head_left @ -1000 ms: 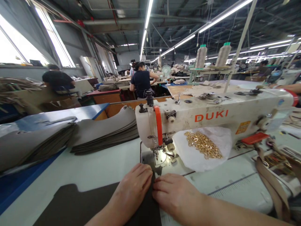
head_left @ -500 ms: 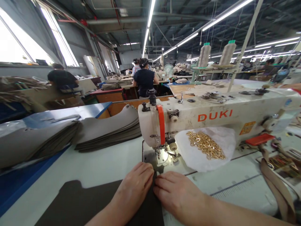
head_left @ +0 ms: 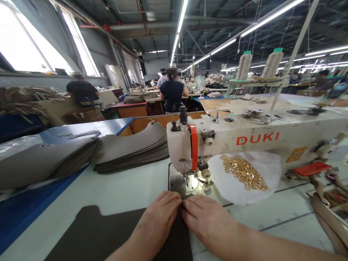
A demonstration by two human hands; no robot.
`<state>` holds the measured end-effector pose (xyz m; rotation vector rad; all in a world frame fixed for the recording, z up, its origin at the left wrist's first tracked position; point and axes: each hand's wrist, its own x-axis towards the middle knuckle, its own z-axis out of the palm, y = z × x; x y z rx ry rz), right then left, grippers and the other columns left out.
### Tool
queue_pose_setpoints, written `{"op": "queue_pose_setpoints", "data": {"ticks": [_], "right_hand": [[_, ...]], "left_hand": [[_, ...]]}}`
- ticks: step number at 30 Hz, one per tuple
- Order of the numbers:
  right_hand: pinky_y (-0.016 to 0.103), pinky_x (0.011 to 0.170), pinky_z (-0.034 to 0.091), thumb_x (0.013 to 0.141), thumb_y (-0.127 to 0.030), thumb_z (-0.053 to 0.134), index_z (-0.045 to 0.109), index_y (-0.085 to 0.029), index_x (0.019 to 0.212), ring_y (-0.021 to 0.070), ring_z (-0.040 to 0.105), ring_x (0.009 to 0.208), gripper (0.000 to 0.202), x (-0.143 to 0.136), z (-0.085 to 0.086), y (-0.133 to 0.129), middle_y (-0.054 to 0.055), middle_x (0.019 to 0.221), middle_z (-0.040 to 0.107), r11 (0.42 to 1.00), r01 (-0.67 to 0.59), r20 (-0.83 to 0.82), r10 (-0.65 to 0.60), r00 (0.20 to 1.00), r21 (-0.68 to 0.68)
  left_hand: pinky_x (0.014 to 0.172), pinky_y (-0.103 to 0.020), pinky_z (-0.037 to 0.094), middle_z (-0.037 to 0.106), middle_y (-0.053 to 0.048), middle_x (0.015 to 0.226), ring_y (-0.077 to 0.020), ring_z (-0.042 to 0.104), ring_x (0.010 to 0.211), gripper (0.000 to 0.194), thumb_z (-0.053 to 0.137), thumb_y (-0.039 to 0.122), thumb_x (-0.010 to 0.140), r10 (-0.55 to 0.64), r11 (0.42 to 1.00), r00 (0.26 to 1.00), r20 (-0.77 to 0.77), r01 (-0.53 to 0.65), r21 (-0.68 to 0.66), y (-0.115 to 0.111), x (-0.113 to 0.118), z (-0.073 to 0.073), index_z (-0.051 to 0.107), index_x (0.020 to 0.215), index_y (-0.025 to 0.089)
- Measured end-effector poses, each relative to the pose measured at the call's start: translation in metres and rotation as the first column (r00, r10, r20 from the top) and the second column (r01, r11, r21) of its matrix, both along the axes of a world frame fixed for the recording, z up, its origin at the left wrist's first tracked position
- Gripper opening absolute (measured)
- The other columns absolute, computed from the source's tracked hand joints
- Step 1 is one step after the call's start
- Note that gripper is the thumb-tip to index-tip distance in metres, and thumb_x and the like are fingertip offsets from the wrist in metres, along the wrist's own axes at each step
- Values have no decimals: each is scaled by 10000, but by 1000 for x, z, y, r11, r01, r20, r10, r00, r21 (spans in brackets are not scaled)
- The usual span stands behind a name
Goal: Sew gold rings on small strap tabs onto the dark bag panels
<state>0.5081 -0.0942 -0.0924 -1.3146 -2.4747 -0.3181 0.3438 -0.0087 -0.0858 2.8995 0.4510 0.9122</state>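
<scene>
Left hand (head_left: 163,216), right hand (head_left: 208,222) both pinching dark sheet (head_left: 108,232) at far edge, fingertips almost meeting, probably keeping it aligned; sheet's lying on table (head_left: 133,186), in front of sewing machine (head_left: 225,127).

I've got a flat dark-grey panel (head_left: 114,232) in front of the long white metal sewing machine (head_left: 261,125), curved grey panel stacks (head_left: 130,150) left of it, small gold metal rings (head_left: 244,172) just below its arm (head_left: 282,139), grey thread cones (head_left: 244,66) behind.
</scene>
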Motion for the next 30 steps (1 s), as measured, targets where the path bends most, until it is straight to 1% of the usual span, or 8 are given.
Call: {"op": "queue_pose_setpoints", "data": {"ticks": [3, 7, 9, 13, 19, 22, 25, 30], "right_hand": [[355, 901, 433, 868, -167, 562, 599, -94, 1022, 226, 553, 960, 175, 3, 3, 4, 106, 1015, 635, 999, 11, 22, -10, 1000, -31], [348, 840, 458, 861, -145, 573, 605, -105, 970, 215, 556, 894, 121, 11, 9, 12, 93, 959, 625, 997, 46, 52, -42, 998, -65], [346, 834, 461, 857, -137, 578, 602, -109, 961, 214, 552, 888, 110, 16, 8, 17, 87, 959, 618, 995, 65, 50, -61, 997, -73], [340, 874, 454, 856, -126, 587, 592, -114, 953, 213, 546, 928, 98, 22, 1, 26, 81, 970, 613, 993, 78, 13, -77, 997, -88], [334, 870, 471, 861, -108, 575, 589, -111, 961, 218, 544, 1007, 101, 26, -4, 30, 115, 1027, 619, 995, 72, -36, -75, 997, -74], [336, 872, 475, 862, -100, 571, 594, -108, 972, 222, 549, 1015, 113, 26, -3, 31, 119, 1045, 619, 994, 82, -42, -85, 995, -76], [339, 851, 490, 854, -97, 583, 600, -94, 980, 229, 569, 983, 127, 26, -1, 32, 119, 1041, 624, 992, 90, -34, -93, 995, -88], [352, 866, 490, 859, -101, 580, 598, -86, 998, 239, 565, 1003, 141, 25, 2, 30, 125, 1055, 623, 991, 95, -39, -99, 994, -91]], "left_hand": [[711, -291, 580, 679, -47, 819, -165, 646, 749, 262, 367, 82, 923, -10, 1000, 1000, 12, 9, 16, 4, 4, -2, 611, 863, 156], [735, -290, 582, 691, -42, 832, -160, 654, 764, 247, 405, 55, 892, -2, 999, 1000, 26, 1, 34, 15, 15, -2, 626, 877, 166], [746, -300, 582, 697, -42, 823, -163, 659, 761, 246, 414, 50, 882, 2, 999, 1000, 30, -3, 42, 22, 21, -2, 628, 860, 168], [738, -305, 584, 702, -43, 806, -168, 666, 757, 257, 406, 62, 888, 5, 999, 999, 32, -6, 35, 32, 29, -3, 626, 818, 175], [768, -318, 579, 710, -51, 818, -174, 672, 784, 283, 375, 101, 923, -12, 999, 998, 54, 9, 51, 37, 31, -4, 635, 838, 171], [748, -303, 582, 714, -47, 810, -174, 674, 780, 259, 404, 106, 914, -15, 1000, 998, 61, 13, 23, 39, 32, -3, 639, 829, 175], [745, -305, 583, 718, -40, 810, -179, 676, 788, 227, 440, 118, 900, -15, 1000, 997, 77, 16, -7, 41, 33, -2, 643, 823, 183], [751, -305, 582, 719, -36, 801, -176, 674, 785, 236, 433, 128, 900, -12, 1000, 996, 87, 12, 1, 44, 33, -4, 650, 829, 186]]}}
